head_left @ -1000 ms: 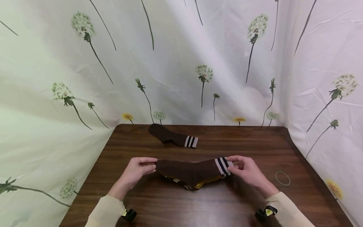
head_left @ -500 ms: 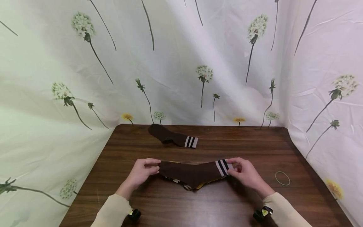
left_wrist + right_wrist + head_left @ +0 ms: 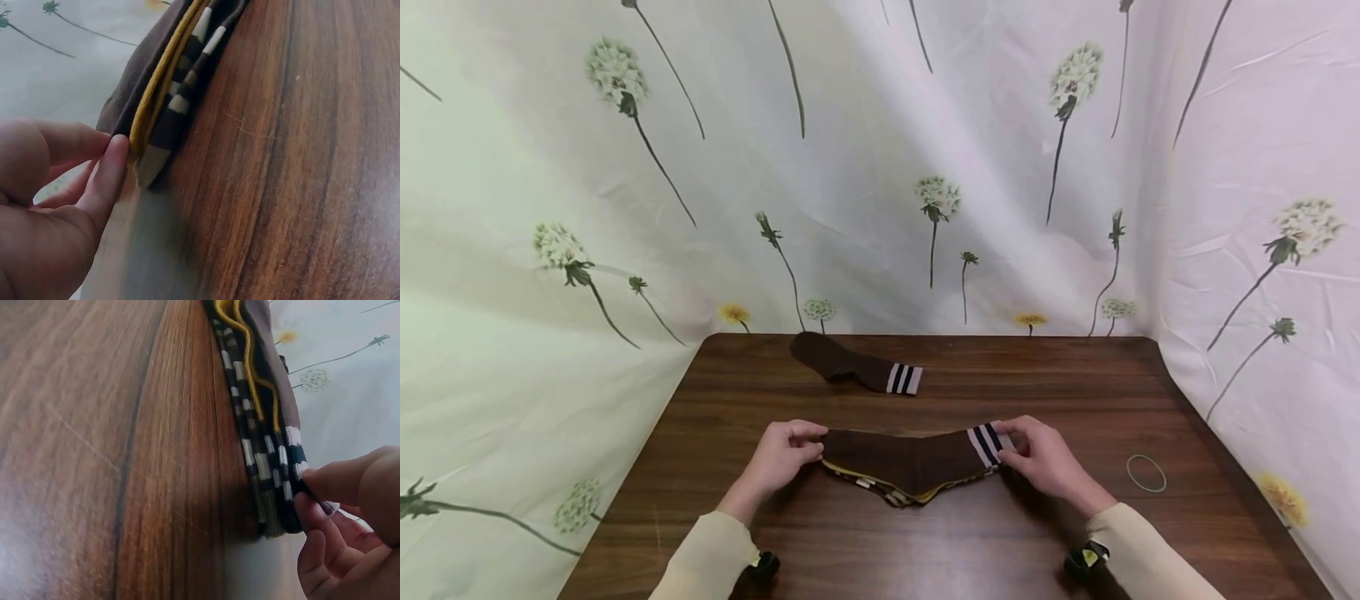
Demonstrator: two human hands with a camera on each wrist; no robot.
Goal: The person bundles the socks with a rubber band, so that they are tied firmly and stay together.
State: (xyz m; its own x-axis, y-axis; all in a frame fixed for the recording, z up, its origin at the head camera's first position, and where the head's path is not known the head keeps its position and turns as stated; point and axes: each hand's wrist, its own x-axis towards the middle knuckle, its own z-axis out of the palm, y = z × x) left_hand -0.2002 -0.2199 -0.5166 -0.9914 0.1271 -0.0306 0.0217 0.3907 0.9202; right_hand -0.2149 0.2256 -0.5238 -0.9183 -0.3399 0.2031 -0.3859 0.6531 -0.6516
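A brown sock [image 3: 887, 460] with a black-and-white striped cuff [image 3: 988, 444] lies stretched sideways over other socks. My left hand [image 3: 777, 458] pinches its toe end between thumb and fingers. At the cuff end, my right hand [image 3: 1043, 457] grips the striped band the same way. Beneath the brown sock, yellow sock edges [image 3: 155, 94] and dark socks with pale patches [image 3: 179, 104] show in layers. The right wrist view has the patterned layers [image 3: 249, 453] lowest, near the wood. How many socks are stacked is partly hidden.
Toward the back of the brown wooden table [image 3: 925, 550] lies another brown sock [image 3: 850, 364] with a striped cuff. A thin pale green ring [image 3: 1146, 473], like a rubber band, is at the right. Flower-print cloth [image 3: 865, 167] surrounds the table's back and sides.
My left hand has shifted slightly right and my right hand slightly left, both still holding the brown sock. More yellow edge now shows below it. The sock at the back stays put.
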